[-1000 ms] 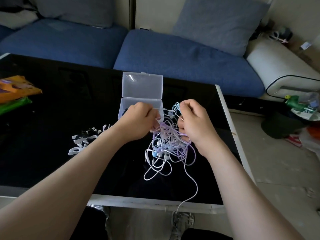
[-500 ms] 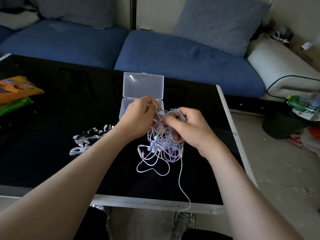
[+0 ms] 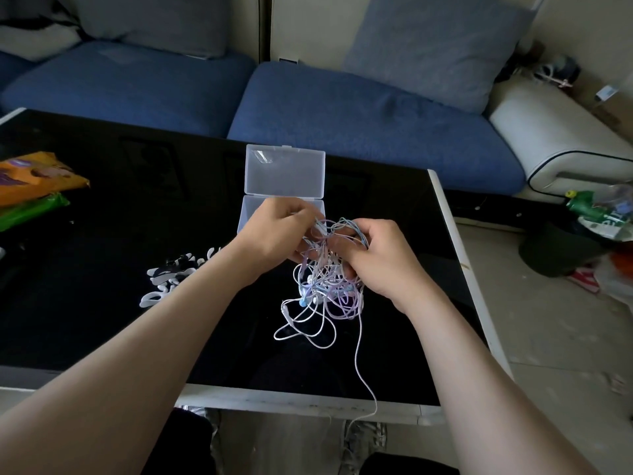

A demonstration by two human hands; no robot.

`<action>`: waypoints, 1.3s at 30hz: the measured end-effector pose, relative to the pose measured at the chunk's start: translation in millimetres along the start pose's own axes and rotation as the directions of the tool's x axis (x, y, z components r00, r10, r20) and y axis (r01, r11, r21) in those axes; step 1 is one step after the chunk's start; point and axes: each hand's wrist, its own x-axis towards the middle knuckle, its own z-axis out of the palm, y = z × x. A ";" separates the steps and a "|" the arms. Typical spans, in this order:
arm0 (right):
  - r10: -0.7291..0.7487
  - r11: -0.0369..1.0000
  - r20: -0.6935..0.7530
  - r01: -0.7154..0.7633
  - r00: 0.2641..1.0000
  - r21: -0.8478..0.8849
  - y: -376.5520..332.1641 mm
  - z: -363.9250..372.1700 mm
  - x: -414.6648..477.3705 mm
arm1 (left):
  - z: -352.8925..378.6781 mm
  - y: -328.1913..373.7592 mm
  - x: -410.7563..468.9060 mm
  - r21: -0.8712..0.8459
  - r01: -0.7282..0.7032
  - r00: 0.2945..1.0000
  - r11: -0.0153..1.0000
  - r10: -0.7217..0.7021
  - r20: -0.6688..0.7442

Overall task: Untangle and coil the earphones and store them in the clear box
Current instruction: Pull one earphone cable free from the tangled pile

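In the head view, your left hand (image 3: 274, 234) and right hand (image 3: 373, 258) were close together over the black table (image 3: 102, 269). Each had its fingers curled and pinching strands at the top of the tangled earphones (image 3: 325, 289), so the knot of white, blue and purple cords sat between and just below your hands. Its lower loops spread on the glass nearer you and one thin cord trailed past the table's near edge, while the clear box (image 3: 284, 173) stood open just behind your left hand, which hid part of its base.
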 end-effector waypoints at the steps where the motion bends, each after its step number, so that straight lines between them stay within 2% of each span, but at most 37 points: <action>1: 0.018 1.000 0.005 -0.018 1.000 -0.009 0.5 0.6 0.5 | -0.4 -0.8 0.5 0.010 0.009 0.999 1.000 -0.009 0.032; 5: 0.087 0.996 0.010 -0.087 0.996 0.017 2.6 0.8 2.2 | -3.8 -7.0 -0.3 0.176 -0.048 0.988 0.983 0.020 0.155; 11: 0.132 0.986 0.070 -0.138 0.989 0.097 -0.9 0.0 -0.4 | -4.3 -9.7 0.3 0.223 -0.088 0.982 0.971 0.047 0.181; 15: 0.105 0.983 0.022 -0.107 0.994 0.146 -0.5 -0.2 0.5 | -3.1 -12.6 3.8 0.192 -0.007 0.985 0.981 -0.026 0.170; 20: 0.106 0.975 -0.076 -0.088 0.992 0.203 1.5 -4.3 1.7 | -3.3 -14.0 2.5 0.031 0.076 0.975 0.997 -0.081 0.205; 25: 0.067 0.985 -0.036 -0.061 0.997 0.160 6.3 -2.9 1.5 | -2.1 -17.7 4.7 -0.050 0.129 0.978 0.990 -0.119 0.170; 31: -0.058 0.986 -0.028 0.062 0.998 0.158 0.4 -2.0 -0.9 | -0.4 -17.4 6.5 -0.091 0.148 0.985 0.985 -0.138 0.106; 35: 0.030 0.982 -0.111 -0.009 0.993 0.188 3.8 1.3 3.6 | -0.9 -18.5 5.6 -0.121 0.125 0.991 0.985 -0.118 0.064; 39: 0.049 0.986 -0.034 -0.043 0.998 0.158 4.1 1.1 2.8 | 1.4 -16.4 5.8 -0.165 0.118 0.993 0.979 -0.119 0.002</action>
